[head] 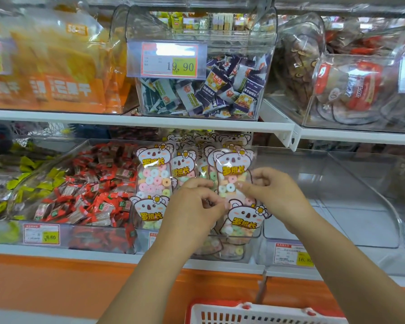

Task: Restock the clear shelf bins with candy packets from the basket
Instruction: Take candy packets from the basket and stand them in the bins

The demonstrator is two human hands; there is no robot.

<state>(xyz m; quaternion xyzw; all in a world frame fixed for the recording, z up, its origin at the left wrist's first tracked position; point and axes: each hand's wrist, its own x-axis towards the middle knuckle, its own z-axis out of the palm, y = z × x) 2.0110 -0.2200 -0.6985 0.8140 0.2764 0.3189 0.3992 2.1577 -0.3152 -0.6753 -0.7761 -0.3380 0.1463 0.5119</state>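
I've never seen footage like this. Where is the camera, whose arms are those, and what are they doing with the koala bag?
There is no machine here. A person wears one camera on the head, looking forward and down, so the arms you see are their own. The left hand and the right hand together hold a candy packet with a koala on it, upright over a clear bin on the lower shelf. That bin already holds more such packets. The bin beside it on the left holds red-wrapped sweets. At the bottom edge of the picture you can see the rim of a red and white basket.
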